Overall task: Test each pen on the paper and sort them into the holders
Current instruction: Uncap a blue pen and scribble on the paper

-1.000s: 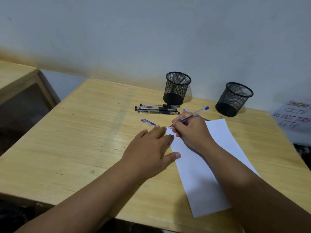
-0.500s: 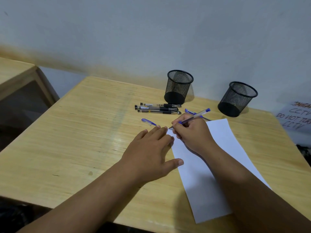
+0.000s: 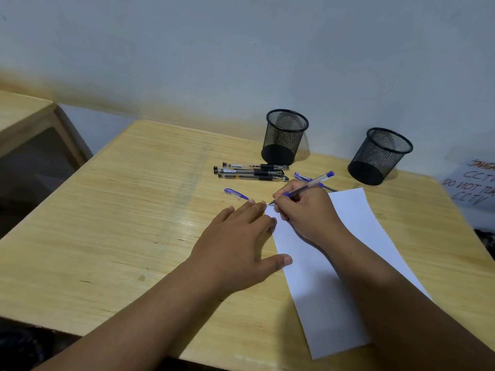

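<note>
My right hand [image 3: 308,212] grips a blue pen [image 3: 313,183] with its tip down at the top left corner of the white paper [image 3: 329,277]. My left hand [image 3: 241,245] lies flat, fingers straight, pressing on the paper's left edge. A blue pen cap [image 3: 235,194] lies on the table just beyond my left fingers. Three black pens [image 3: 251,172] lie side by side in front of the left mesh holder [image 3: 285,136]. Another blue pen [image 3: 304,178] shows behind my right hand. The right mesh holder [image 3: 380,155] stands near the wall.
The wooden table [image 3: 120,223] stands against a white wall. A handwritten CCTV notice [image 3: 474,183] sits at the right edge. A second wooden table [image 3: 24,113] stands to the left across a gap.
My view has shifted slightly. Both hands stay in nearly the same place on the paper, with the pen tip still at the top corner.
</note>
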